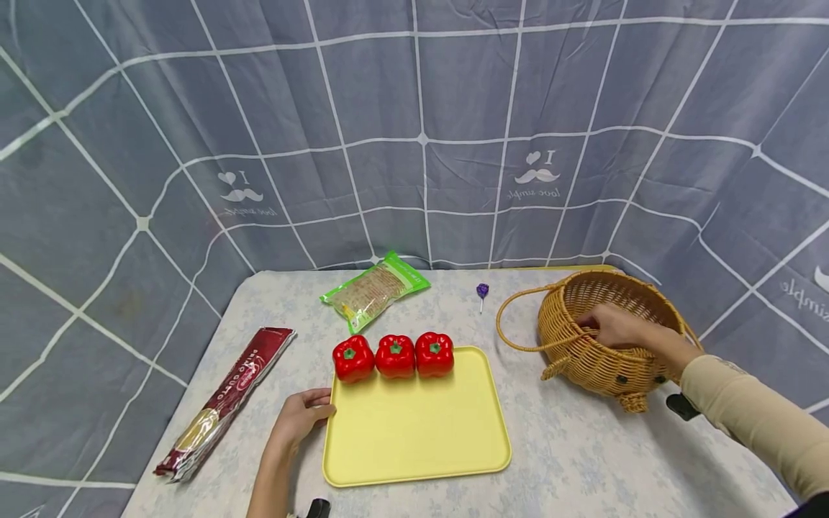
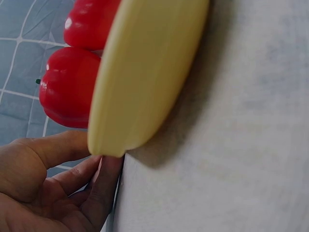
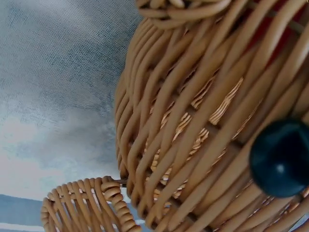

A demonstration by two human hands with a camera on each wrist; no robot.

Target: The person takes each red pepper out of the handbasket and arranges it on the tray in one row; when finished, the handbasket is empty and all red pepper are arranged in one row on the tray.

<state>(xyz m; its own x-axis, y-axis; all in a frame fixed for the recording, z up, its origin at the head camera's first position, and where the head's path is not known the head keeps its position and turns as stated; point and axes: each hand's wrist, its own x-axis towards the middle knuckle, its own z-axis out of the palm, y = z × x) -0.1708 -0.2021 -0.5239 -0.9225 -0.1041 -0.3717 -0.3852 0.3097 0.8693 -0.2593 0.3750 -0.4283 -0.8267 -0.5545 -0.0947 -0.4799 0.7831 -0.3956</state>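
My left hand pinches the left rim of a yellow tray, thumb on one side and fingers on the other, as the left wrist view shows. Three red bell peppers stand in a row along the tray's back left edge. My right hand reaches down into a wicker basket on the right; its fingertips are hidden there, so what they hold cannot be seen. In the right wrist view, the basket's weave fills most of the picture, and a patch of red shows through it.
A green-edged bag of grain lies behind the peppers. On the left is a long dark red packet. A purple lollipop rests near the back edge, close to the basket's handle. A grey curtain surrounds the table.
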